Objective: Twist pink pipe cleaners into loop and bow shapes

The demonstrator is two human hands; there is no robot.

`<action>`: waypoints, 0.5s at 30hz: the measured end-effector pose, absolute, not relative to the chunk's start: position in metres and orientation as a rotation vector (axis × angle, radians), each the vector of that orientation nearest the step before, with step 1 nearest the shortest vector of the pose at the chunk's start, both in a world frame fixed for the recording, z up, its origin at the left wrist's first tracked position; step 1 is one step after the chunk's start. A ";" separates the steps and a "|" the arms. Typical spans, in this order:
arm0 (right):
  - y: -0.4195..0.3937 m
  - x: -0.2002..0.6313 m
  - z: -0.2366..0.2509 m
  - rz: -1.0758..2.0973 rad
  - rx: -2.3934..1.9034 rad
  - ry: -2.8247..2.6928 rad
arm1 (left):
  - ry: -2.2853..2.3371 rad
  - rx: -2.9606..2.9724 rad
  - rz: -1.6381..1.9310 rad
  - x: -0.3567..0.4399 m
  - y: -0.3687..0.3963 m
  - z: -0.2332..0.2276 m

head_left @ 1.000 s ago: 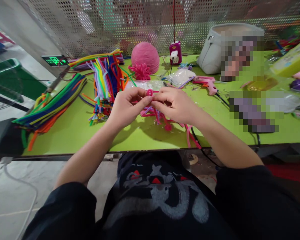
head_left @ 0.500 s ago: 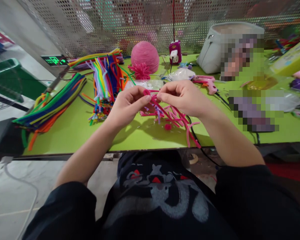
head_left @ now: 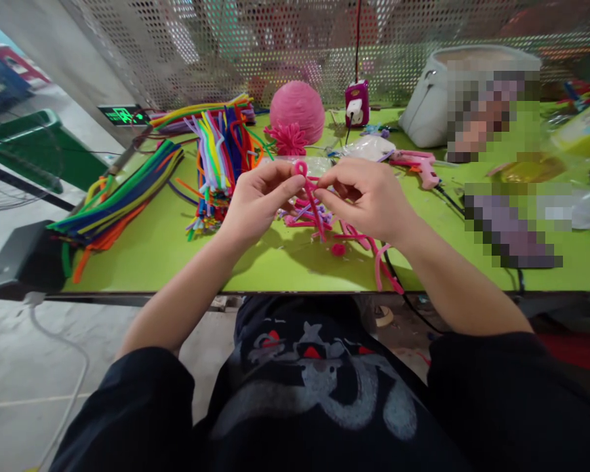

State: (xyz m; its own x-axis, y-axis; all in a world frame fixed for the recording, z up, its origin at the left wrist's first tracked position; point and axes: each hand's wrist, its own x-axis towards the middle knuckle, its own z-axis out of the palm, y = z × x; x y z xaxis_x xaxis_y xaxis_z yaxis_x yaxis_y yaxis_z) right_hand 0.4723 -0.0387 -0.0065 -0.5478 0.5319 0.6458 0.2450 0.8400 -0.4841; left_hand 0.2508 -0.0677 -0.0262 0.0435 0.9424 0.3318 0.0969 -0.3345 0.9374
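Head view: pink pipe cleaner (head_left: 309, 193) up above the green table (head_left: 147, 252), looped at the top, stem slanting down toward the loose pink pieces (head_left: 358, 239) lying just below it. Pinched from both sides: left hand (head_left: 255, 203) with thumb and forefinger pressed together on the stem just under the loop, right hand (head_left: 368, 200) with fingertips closed on the same stem a little lower. Directly behind the pipe cleaner, a clear plastic bag (head_left: 285, 164); farther back, a small pink flower shape (head_left: 288, 139) touching a pink yarn ball (head_left: 297, 111). Left of the pipe cleaner, a mixed-colour bundle of pipe cleaners (head_left: 216, 157), and beyond it, well apart, a long green-and-blue bundle (head_left: 122, 196) near the table's left edge. Right of the pipe cleaner, behind the right hand, a pink glue gun (head_left: 417, 162). Back right, a grey bag (head_left: 425, 108). Behind the yarn ball, a purple plug (head_left: 356, 103) against the perforated screen (head_left: 201, 46).
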 end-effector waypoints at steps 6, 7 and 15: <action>-0.043 0.468 -0.001 0.992 -0.694 -1.918 | 1.022 1.677 1.364 0.254 -0.073 -0.021; -0.043 0.467 -0.002 1.086 -0.690 -1.866 | 1.020 1.685 1.362 0.255 -0.074 -0.021; -0.039 0.462 -0.009 1.445 -0.719 -1.631 | 1.116 1.694 1.349 0.255 -0.073 -0.021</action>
